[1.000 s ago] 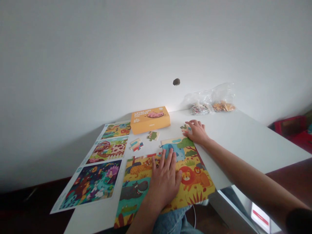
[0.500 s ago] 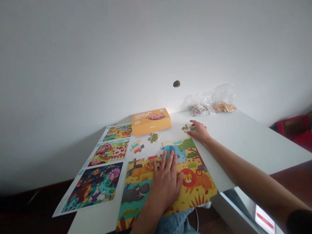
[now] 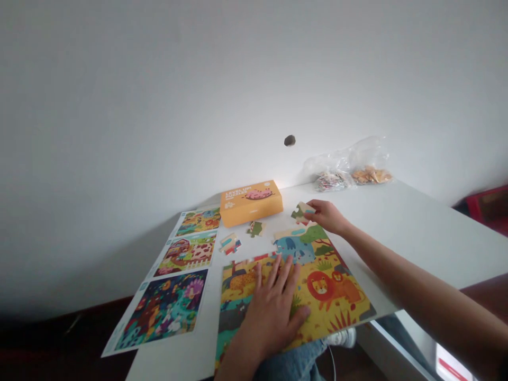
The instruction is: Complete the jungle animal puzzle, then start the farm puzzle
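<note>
A colourful animal jigsaw puzzle (image 3: pixel 333 286) lies partly assembled at the near edge of the white table (image 3: pixel 416 233). My left hand (image 3: pixel 273 312) rests flat on the puzzle's middle, fingers spread. My right hand (image 3: pixel 327 216) is beyond the puzzle's far right corner, holding a green-and-blue puzzle piece (image 3: pixel 302 211) lifted just off the table. Two loose pieces lie near the puzzle's far edge: a green one (image 3: pixel 255 228) and a blue-red one (image 3: pixel 230 244).
An orange puzzle box (image 3: pixel 251 202) stands at the back of the table. A sheet with three picture guides (image 3: pixel 174 278) lies to the left, overhanging the edge. Two clear bags of pieces (image 3: pixel 349 169) sit by the wall. Red items (image 3: pixel 490 206) are at far right.
My right hand has closed on the green-and-blue piece and raised it off the table. My left hand slid slightly toward me on the puzzle. The view shifted a little.
</note>
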A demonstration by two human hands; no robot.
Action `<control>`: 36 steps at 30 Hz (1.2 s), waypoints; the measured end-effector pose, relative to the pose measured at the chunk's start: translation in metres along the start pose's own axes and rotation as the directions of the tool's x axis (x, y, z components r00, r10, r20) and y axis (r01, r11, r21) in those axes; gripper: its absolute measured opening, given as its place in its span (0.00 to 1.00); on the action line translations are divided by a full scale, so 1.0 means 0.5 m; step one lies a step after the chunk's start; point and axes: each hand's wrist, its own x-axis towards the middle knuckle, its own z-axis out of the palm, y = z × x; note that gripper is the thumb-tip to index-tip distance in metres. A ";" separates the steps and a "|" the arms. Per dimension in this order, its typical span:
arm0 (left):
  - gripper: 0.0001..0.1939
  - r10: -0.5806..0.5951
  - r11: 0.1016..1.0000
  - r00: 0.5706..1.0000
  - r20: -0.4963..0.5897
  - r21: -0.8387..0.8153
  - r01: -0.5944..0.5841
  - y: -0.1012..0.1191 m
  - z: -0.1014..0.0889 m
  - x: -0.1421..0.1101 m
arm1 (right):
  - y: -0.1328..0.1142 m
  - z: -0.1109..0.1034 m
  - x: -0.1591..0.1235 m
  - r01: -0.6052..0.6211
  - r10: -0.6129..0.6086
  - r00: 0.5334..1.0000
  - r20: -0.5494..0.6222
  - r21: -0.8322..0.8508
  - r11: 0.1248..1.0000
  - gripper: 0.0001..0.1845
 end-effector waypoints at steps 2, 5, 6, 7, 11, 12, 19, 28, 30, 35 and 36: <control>0.37 -0.018 1.000 0.999 -0.037 -0.006 0.018 0.017 0.011 0.015 | -0.040 0.018 0.004 0.063 -0.064 0.988 0.141 0.007 0.998 0.17; 0.37 -0.036 0.999 0.998 -0.056 -0.024 0.034 0.030 0.017 0.027 | -0.084 0.070 0.000 0.195 -0.188 0.938 0.291 0.005 0.981 0.14; 0.36 -0.038 0.999 0.998 -0.056 -0.029 0.036 0.031 0.016 0.028 | -0.090 0.090 -0.003 0.221 -0.218 0.933 0.286 0.021 0.975 0.15; 0.36 -0.037 0.999 0.998 -0.055 -0.034 0.035 0.031 0.015 0.028 | -0.093 0.110 -0.008 0.213 -0.213 0.941 0.261 0.030 0.977 0.17; 0.37 -0.031 0.999 0.998 -0.059 -0.045 0.028 0.032 0.007 0.025 | -0.080 0.158 -0.025 0.187 -0.189 0.963 0.191 0.025 0.982 0.19; 0.37 -0.030 0.998 0.998 -0.059 -0.049 0.027 0.032 0.005 0.024 | -0.076 0.160 -0.027 0.188 -0.188 0.963 0.192 0.017 0.982 0.19; 0.37 -0.040 0.997 0.997 -0.061 -0.073 0.036 0.030 0.003 0.024 | -0.076 0.151 -0.023 0.164 -0.160 0.957 0.243 0.001 0.986 0.19; 0.44 -0.295 0.955 0.927 -0.230 -0.037 0.295 0.039 0.043 0.030 | -0.069 0.160 -0.021 0.253 -0.208 0.946 0.247 -0.168 0.953 0.17; 0.45 -0.352 0.934 0.900 -0.258 -0.035 0.356 0.039 0.053 0.032 | -0.068 0.159 -0.021 0.263 -0.210 0.946 0.248 -0.210 0.942 0.17; 0.44 -0.329 0.940 0.898 -0.291 -0.014 0.340 0.036 0.057 0.035 | -0.073 0.155 -0.026 0.237 -0.175 0.954 0.244 -0.255 0.937 0.19; 0.44 -0.323 0.942 0.898 -0.298 -0.009 0.336 0.035 0.057 0.035 | -0.074 0.156 -0.026 0.232 -0.167 0.955 0.246 -0.263 0.936 0.19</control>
